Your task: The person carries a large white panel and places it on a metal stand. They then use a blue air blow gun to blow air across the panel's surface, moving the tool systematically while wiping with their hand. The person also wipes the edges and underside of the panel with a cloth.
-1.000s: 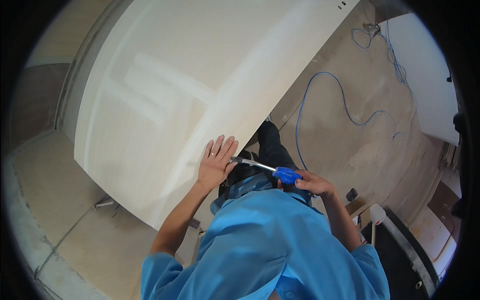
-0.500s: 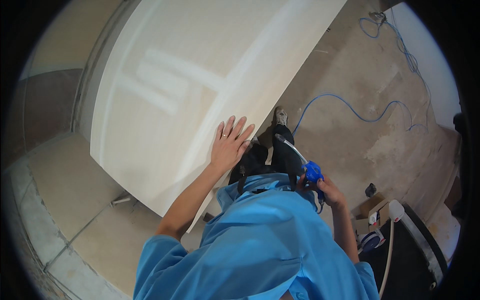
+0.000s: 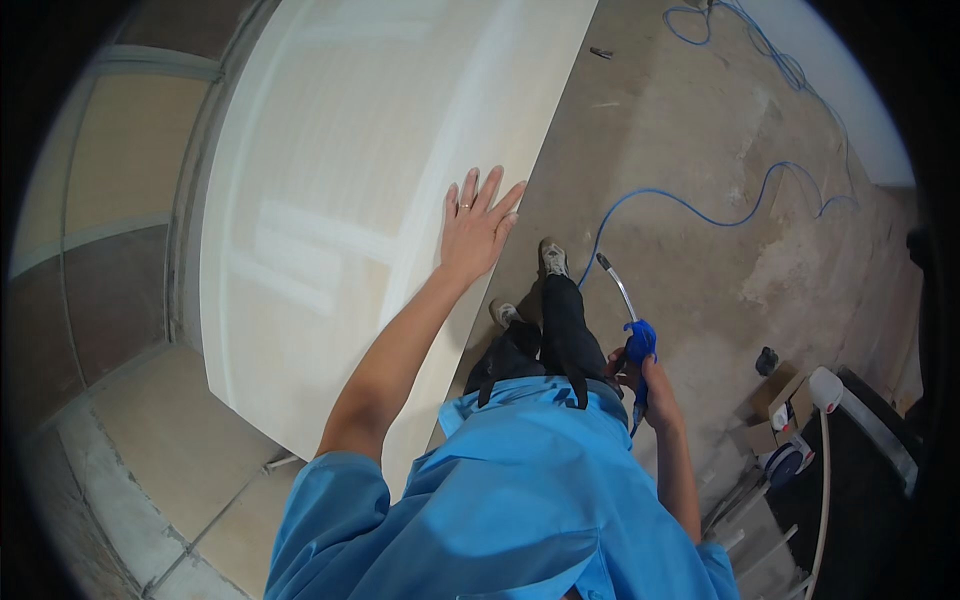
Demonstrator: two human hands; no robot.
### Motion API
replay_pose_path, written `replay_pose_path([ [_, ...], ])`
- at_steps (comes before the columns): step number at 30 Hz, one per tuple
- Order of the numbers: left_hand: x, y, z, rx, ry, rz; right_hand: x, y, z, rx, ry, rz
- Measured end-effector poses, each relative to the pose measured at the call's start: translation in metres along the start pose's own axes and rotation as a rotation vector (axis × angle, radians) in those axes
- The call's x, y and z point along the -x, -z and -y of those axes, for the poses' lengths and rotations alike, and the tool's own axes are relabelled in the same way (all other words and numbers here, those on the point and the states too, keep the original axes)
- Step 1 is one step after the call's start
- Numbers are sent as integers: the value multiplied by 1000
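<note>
A large pale wooden panel (image 3: 330, 130) with whitish filled strips stretches out ahead and to my left. My left hand (image 3: 478, 230) lies flat on it near its right edge, fingers spread, a ring on one of them. At my right hip, my right hand (image 3: 650, 385) is wrapped round a blue air blow gun (image 3: 640, 342). The gun's bent metal nozzle (image 3: 622, 285) with a dark tip points forward, away from the panel. Part of the right hand's grip is hidden behind the gun.
A blue air hose (image 3: 690, 212) snakes over the concrete floor to a coil near a white surface at the far right. On the right stand a cardboard box (image 3: 785, 405) and a black surface with a pale stick (image 3: 822, 480). A tiled wall (image 3: 120, 240) runs along the left.
My left hand has slid forward along the panel, palm still down. The blow gun's nozzle has swung to point more forward. The view has turned, so the panel looks shifted.
</note>
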State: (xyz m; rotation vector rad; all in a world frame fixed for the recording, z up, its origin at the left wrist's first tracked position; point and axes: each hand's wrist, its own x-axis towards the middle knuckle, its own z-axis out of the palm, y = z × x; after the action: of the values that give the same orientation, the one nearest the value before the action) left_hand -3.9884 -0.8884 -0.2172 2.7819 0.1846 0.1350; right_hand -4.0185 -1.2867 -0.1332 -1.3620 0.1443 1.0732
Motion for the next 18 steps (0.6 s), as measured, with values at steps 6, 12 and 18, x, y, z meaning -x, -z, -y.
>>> replay_pose_path([
  [6, -4, -29, 31, -63, -16, -45, -16, -9, -45, 80, 34, -37],
  [12, 26, -33, 26, -95, 106, -140, -30, -27, -54, 185, 93, -28],
  [18, 151, 8, -13, -111, 112, 12, -20, -64, -20, 373, 191, -20],
])
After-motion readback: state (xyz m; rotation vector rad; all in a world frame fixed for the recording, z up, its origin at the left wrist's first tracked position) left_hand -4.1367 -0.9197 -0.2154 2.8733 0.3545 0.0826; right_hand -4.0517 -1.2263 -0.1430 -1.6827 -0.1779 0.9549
